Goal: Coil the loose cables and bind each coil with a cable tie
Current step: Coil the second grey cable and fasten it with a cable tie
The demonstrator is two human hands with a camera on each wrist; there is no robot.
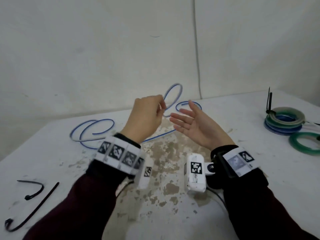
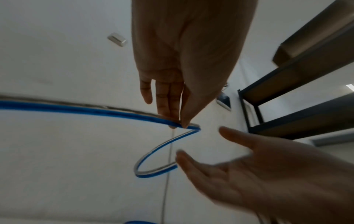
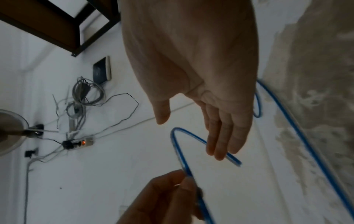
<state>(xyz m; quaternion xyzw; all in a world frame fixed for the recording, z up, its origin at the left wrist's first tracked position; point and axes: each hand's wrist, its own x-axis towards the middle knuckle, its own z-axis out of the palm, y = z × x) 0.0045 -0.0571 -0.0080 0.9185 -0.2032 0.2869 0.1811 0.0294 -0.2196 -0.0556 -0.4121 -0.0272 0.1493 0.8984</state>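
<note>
A long blue cable (image 1: 97, 129) lies in loose curves on the white table (image 1: 242, 170), and one end loop (image 1: 173, 94) is lifted into the air. My left hand (image 1: 147, 116) pinches that cable near its end between thumb and fingertips (image 2: 182, 121). The free loop (image 2: 153, 163) curls below the pinch. My right hand (image 1: 195, 125) is held open, palm up, just right of the loop, with its fingers (image 3: 222, 145) next to the cable end (image 3: 233, 160) and not gripping it. Two black cable ties (image 1: 32, 203) lie at the table's front left.
Several bound coils, blue and green (image 1: 284, 122), are stacked at the table's right edge with a black tie tail sticking up, and a green coil (image 1: 304, 141) lies beside them. The wall stands close behind the table. A dark shelf frame (image 2: 287, 98) is off to the right.
</note>
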